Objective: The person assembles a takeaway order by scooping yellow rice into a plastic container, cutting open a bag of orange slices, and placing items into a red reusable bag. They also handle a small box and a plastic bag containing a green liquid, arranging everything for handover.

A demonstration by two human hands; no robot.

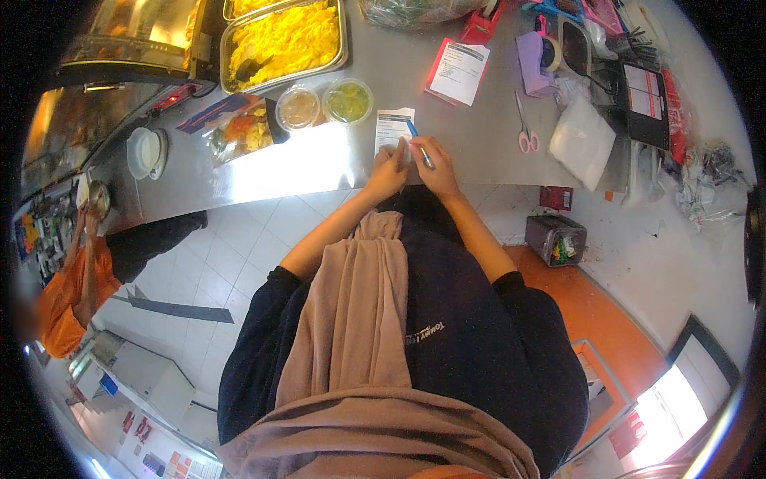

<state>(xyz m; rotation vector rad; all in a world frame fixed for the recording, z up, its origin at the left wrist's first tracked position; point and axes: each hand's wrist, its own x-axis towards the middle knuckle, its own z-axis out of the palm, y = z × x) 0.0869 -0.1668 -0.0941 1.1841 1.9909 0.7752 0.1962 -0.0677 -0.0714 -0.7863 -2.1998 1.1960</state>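
Observation:
A printed paper slip (390, 124) lies on the steel counter near its front edge. My left hand (388, 173) is closed on the slip's lower end, its fingers covering that part. In my right hand (436, 166) is a blue pen (412, 128), pinched and tilted, its upper end over the slip's right side. Just left of the slip stand two clear lidded tubs, one with green contents (348, 101) and one with brownish contents (298, 108). Farther left sits a clear-topped food pack (242, 136). Another printed slip (459, 72) lies on a red holder to the right.
A foil tray of yellow food (285, 45) stands at the back, beside a lit glass cabinet (128, 36). Pink-handled scissors (527, 132), a stack of white bags (584, 142) and a tape roll (550, 53) lie right. A person in orange (76, 291) works at far left.

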